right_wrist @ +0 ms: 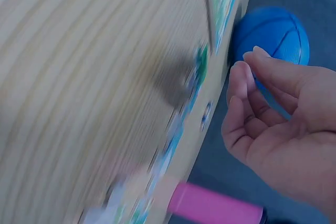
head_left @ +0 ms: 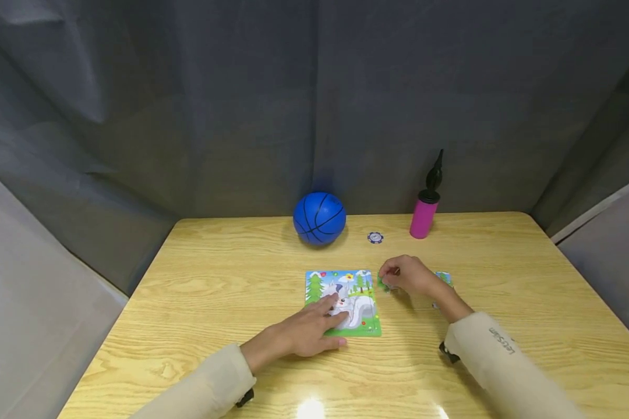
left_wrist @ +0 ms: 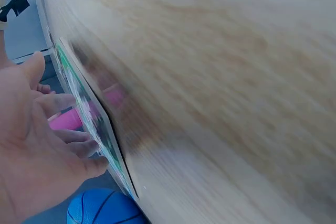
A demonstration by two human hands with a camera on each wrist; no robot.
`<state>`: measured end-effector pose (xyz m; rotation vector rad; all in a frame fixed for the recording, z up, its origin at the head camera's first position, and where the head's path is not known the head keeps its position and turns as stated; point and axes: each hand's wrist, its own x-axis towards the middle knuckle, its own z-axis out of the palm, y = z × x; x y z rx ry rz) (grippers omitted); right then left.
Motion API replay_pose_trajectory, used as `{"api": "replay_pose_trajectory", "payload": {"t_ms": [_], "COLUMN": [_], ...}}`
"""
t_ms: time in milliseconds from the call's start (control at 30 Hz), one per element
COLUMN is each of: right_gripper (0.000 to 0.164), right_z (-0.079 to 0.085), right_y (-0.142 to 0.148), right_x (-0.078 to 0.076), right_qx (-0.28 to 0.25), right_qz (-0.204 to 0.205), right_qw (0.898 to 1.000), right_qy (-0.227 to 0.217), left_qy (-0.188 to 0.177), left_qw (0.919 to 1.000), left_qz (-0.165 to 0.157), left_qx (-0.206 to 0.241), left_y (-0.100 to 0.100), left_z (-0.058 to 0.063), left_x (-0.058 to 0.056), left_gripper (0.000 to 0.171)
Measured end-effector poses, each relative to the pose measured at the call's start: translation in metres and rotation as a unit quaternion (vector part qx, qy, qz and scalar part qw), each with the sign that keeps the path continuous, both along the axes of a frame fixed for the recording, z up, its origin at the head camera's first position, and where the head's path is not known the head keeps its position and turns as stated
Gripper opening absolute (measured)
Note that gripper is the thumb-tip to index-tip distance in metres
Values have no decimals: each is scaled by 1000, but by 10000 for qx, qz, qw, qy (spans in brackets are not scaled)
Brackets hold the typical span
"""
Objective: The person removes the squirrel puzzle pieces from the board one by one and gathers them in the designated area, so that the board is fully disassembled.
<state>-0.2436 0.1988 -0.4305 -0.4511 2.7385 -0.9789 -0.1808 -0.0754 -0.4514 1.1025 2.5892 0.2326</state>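
Observation:
A square picture puzzle [head_left: 368, 330] with a white squirrel-like animal, trees and flowers lies on the table. My left hand [head_left: 310, 327] rests with spread fingers over its lower left part, the thumb beyond the near edge. Just right of the puzzle, my right hand [head_left: 407, 274] is bent down over a loose green-edged puzzle piece [head_left: 381, 283], partly hidden under the fingers. In the right wrist view, thumb and fingertips come together with nothing visible between them, and the puzzle piece [right_wrist: 202, 66] shows on the table beyond them.
More puzzle pieces [head_left: 443, 277] lie beside the right forearm, partly covered by it. Farther back are a blue ball [head_left: 320, 219], a poker chip [head_left: 375, 237] and a pink hand pump [head_left: 423, 218] with a black nozzle. A dark curtain [head_left: 241, 116] hangs behind the wooden table [head_left: 199, 279].

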Motion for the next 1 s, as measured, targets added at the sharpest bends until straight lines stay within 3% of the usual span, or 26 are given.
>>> {"api": "replay_pose_trajectory", "payload": {"t_ms": [333, 633, 1000], "right_gripper": [14, 16, 15], "right_z": [-9, -21, -25], "right_y": [-47, -65, -78], "right_x": [-8, -5, -5], "right_qx": [-34, -110, 57], "right_qz": [153, 30, 13], "right_qw": [9998, 9999, 9995], "right_qy": [-148, -110, -326], "left_qy": [159, -5, 232], "left_qw": [9998, 9999, 9990], "left_qz": [80, 84, -1], "left_qx": [-72, -82, -376], "left_y": [-13, -17, -17], "left_z": [4, 3, -1], "left_x": [0, 3, 4], "left_gripper": [64, 66, 67]}}
